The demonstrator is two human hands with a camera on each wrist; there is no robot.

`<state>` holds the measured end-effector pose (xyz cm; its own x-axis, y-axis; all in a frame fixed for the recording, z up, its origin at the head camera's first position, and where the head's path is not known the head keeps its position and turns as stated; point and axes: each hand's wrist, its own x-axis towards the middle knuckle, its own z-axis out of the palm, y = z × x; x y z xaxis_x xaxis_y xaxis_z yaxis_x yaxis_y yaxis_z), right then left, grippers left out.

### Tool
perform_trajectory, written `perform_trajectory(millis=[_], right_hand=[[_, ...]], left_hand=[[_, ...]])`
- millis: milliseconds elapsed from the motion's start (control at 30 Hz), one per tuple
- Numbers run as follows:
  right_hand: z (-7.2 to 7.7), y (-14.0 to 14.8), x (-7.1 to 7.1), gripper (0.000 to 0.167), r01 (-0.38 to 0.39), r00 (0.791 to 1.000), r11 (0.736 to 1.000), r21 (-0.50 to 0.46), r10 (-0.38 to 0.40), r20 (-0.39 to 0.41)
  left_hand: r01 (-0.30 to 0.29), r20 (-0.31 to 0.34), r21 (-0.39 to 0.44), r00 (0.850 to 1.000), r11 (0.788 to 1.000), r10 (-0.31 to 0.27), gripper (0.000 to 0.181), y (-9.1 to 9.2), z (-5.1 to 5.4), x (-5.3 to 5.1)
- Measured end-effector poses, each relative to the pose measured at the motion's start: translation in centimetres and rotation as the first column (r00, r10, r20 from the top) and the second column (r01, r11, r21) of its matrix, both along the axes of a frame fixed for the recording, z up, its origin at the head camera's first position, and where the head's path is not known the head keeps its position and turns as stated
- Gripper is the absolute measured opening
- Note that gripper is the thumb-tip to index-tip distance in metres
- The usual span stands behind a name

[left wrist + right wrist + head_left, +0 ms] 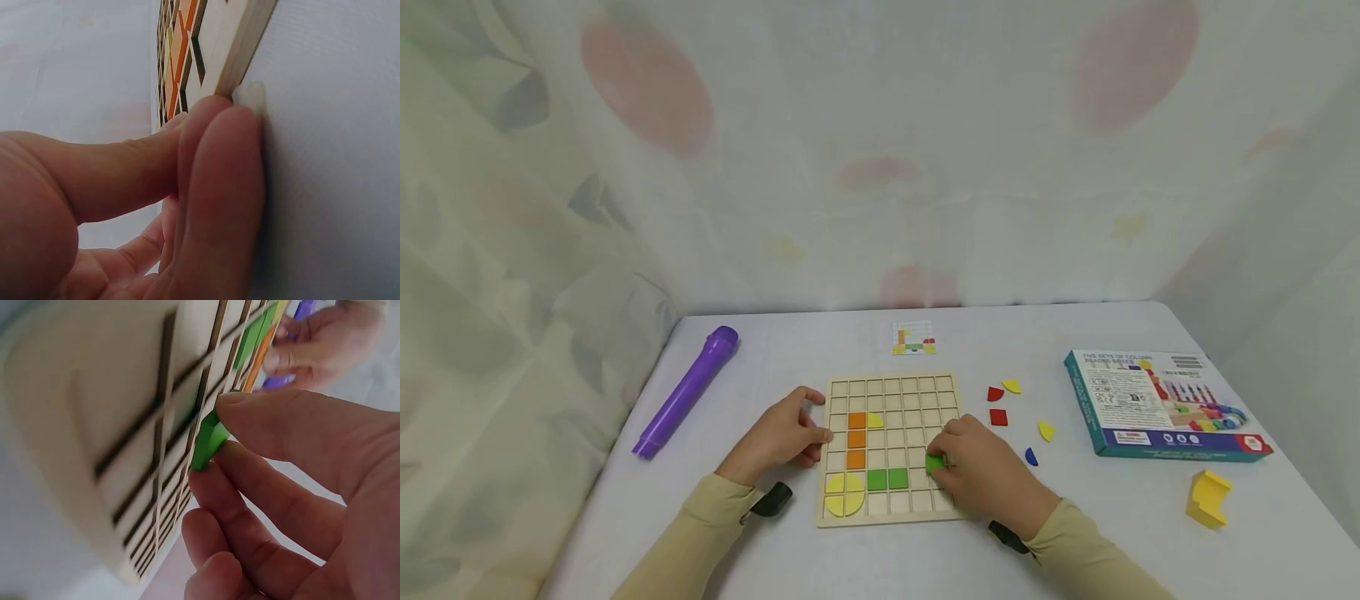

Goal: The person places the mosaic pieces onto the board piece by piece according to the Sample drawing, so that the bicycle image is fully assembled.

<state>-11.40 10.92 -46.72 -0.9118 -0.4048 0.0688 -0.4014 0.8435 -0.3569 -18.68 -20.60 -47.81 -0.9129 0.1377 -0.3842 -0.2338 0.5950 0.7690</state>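
Note:
My right hand (992, 471) pinches a green square tile (211, 439) between thumb and fingertips. The tile is tilted, over the right part of a wooden grid board (897, 523). At the board's left edge, my left hand (786, 433) holds the rim with thumb and bent fingers; in the left wrist view the fingertips partly hide that contact. Orange square tiles (856, 438) stand in a column on the board, with a yellow quarter-circle tile (874, 420) beside the top one. Several yellow quarter-circles (844, 495) form a disc at lower left. Two green square tiles (887, 479) lie to its right.
Right of the board lie loose red tiles (997, 417), yellow quarter-circles (1047, 431) and a blue piece (1032, 457). A pattern card (913, 337) is behind the board. A purple microphone-shaped object (685, 393) lies left; a box (1165, 408) and yellow block (1208, 498) are at right.

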Motion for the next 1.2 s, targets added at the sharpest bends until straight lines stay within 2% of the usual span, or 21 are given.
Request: perform_trajectory(millis=[167, 400, 700, 1200], right_hand=[[-0.5, -0.8, 0.3, 0.015, -0.059, 0.998, 0.998, -0.012, 0.059, -0.021], [-0.7, -1.1, 0.4, 0.015, -0.088, 0.996, 0.996, -0.021, 0.088, -0.015], [-0.8, -1.3, 0.6, 0.016, -0.122, 0.992, 0.992, -0.032, 0.12, -0.046], [-1.0, -1.3, 0.7, 0.015, -0.118, 0.992, 0.993, -0.018, 0.118, -0.034]], left_hand=[[0.002, -0.001, -0.012, 1.0, 1.0, -0.002, 0.061, 0.0, 0.0, 0.0], [-0.001, 0.0, -0.025, 1.0, 1.0, 0.001, 0.061, 0.0, 0.0, 0.0], [0.007, 0.0, -0.027, 1.0, 1.0, -0.007, 0.062, 0.0, -0.3, -0.2], [0.009, -0.007, -0.028, 1.0, 1.0, -0.009, 0.062, 0.0, -0.1, -0.2]])
